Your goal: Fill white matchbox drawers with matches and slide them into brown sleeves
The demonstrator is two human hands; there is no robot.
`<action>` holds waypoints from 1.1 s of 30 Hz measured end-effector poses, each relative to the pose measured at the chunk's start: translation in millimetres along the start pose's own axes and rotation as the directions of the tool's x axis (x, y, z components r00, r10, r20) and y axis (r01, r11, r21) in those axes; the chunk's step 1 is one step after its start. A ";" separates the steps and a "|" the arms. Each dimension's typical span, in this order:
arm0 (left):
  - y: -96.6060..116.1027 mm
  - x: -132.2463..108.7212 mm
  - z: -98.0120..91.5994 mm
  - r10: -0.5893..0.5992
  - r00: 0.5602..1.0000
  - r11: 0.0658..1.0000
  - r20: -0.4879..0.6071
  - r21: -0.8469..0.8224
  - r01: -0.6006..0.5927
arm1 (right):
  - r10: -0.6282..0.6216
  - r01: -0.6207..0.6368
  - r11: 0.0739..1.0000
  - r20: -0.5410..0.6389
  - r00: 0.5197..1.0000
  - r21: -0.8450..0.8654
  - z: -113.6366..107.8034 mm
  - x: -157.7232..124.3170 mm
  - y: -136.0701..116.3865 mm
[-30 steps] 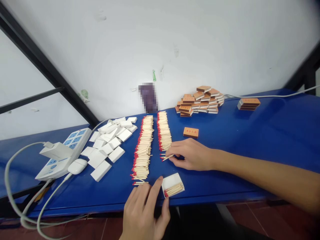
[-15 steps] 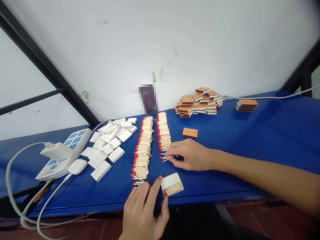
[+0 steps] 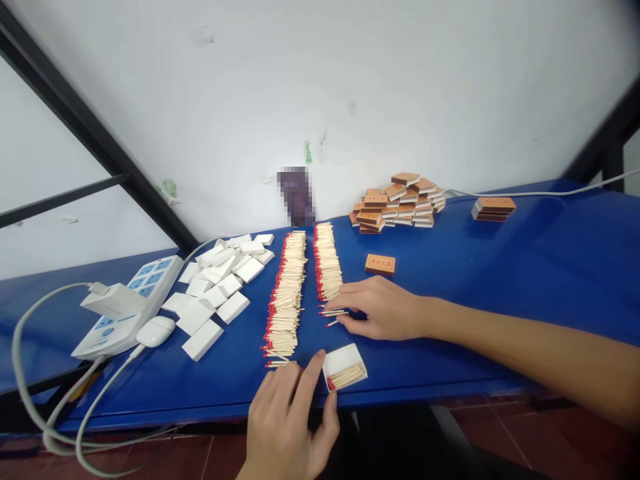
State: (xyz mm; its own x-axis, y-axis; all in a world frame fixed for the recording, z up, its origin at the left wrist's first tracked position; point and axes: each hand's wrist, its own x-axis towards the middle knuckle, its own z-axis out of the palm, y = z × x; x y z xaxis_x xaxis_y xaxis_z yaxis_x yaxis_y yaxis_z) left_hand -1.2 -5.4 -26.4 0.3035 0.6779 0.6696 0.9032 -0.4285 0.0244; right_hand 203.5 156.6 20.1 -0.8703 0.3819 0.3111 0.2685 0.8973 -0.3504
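Resting on a blue table [image 3: 500, 280], the right hand [image 3: 385, 308] pinches its fingertips onto loose matches [image 3: 334, 313] at the near end of a match row [image 3: 327, 263]; the left hand [image 3: 287, 427], fingers spread apart, touches a white tray [image 3: 344, 367] of matches at the table's front edge

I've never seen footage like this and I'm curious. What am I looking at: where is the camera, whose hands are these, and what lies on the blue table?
No machine here: a person works bare-handed, and the one camera sits on their head, looking down. On the blue table lie two rows of red-tipped matches, a pile of white trays, a heap of orange matchboxes and a power strip. The left hand touches an open tray holding some matches, at the table's near edge. The right hand has its fingertips on a few loose matches at the near end of the right row; whether it pinches them I cannot tell.
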 end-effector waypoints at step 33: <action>1.0 -0.8 -1.1 0.000 1.000 1.000 0.000 -0.002 0.000 | 0.014 -0.010 0.997 -0.057 0.998 0.075 3.0 0.8 3.3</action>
State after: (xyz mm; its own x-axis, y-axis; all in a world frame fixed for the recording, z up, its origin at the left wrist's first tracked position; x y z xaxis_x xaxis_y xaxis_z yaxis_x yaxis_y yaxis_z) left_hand -0.9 -7.0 -26.1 0.3030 0.6779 0.6698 0.9027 -0.4295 0.0264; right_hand 202.4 159.2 16.4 -0.8415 0.4064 0.3559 0.2450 0.8743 -0.4191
